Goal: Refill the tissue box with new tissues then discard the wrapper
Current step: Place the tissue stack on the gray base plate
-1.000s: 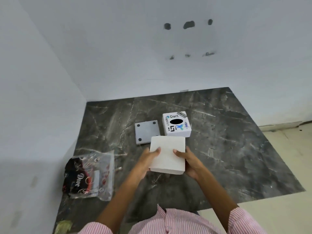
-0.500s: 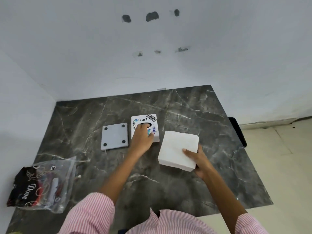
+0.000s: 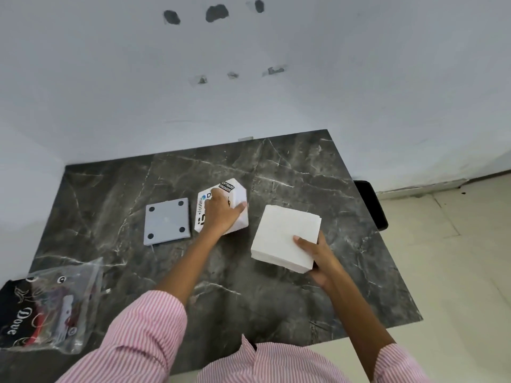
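A white cube-shaped tissue box [image 3: 235,192] with stickers stands mid-table, tilted up on one edge. My left hand [image 3: 221,214] grips it from above, fingers over its top hole. A square stack of white tissues [image 3: 282,233] is to its right, held at its near right corner by my right hand [image 3: 318,258], thumb on top. The grey square base plate [image 3: 167,221] of the box lies flat just left of the box. The clear plastic wrapper [image 3: 80,305] lies at the table's near left corner.
The dark marble table [image 3: 276,299] sits in a corner of white walls. A black "Dove" packet [image 3: 16,313] lies under the wrapper. A black object [image 3: 372,203] sits off the table's right edge. Pale floor lies to the right.
My left hand let go of the tissue stack, reached to the box and tipped it up. My right hand carried the stack to the right of the box.
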